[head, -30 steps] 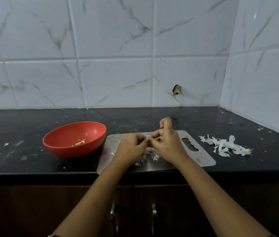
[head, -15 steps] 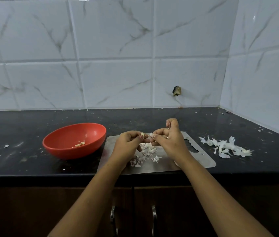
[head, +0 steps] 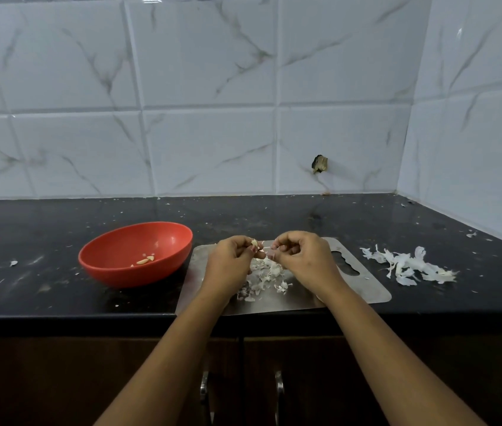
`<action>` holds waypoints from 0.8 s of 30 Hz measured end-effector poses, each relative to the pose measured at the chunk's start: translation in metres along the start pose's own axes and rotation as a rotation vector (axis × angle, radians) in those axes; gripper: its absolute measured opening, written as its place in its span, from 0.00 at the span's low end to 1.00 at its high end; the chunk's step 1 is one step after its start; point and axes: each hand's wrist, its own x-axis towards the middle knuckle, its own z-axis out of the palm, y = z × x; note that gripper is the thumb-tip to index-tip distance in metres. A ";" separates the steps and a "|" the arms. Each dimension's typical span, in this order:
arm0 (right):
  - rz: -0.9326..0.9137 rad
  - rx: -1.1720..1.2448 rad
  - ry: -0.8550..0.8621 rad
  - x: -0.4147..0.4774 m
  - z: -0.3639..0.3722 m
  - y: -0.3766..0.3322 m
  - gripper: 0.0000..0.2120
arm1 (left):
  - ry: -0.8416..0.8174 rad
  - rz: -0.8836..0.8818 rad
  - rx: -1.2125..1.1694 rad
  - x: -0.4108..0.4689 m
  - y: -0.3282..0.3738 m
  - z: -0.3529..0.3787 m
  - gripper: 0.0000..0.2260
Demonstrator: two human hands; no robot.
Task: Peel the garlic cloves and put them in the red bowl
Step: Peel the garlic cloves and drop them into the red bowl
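Note:
My left hand (head: 230,259) pinches a small pale garlic clove (head: 254,243) at its fingertips, above the steel cutting board (head: 363,292). My right hand (head: 302,256) is just to the right of it, fingers curled, pinching a thin strip of garlic skin (head: 269,253). The two hands are a short gap apart. Under them on the board lies a heap of small garlic pieces and skins (head: 266,276). The red bowl (head: 111,252) stands left of the board with a few peeled cloves (head: 145,260) inside.
A pile of white garlic skins (head: 406,265) lies on the black counter (head: 274,216) right of the board. Tiled walls close the back and right side. Cabinet doors with two handles (head: 278,387) are below the counter's front edge.
My hands have drawn slightly apart: the left keeps the clove, the right has pulled skin away to the right. Both hands sit a little higher above the board than a second ago.

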 end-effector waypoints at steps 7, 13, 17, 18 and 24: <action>-0.023 -0.013 -0.001 -0.001 -0.001 0.001 0.04 | -0.008 0.060 0.269 0.003 -0.007 0.002 0.11; -0.054 0.079 -0.057 0.000 0.000 -0.001 0.09 | 0.035 0.257 0.810 -0.009 0.007 0.007 0.08; -0.034 0.099 -0.080 0.000 0.000 0.001 0.09 | 0.055 0.295 0.862 -0.010 0.007 0.009 0.07; -0.033 0.110 -0.069 0.000 -0.001 0.001 0.09 | 0.060 0.300 0.862 -0.010 0.007 0.009 0.07; -0.051 0.141 -0.072 -0.001 0.000 0.000 0.08 | 0.100 0.330 0.911 -0.012 0.008 0.010 0.08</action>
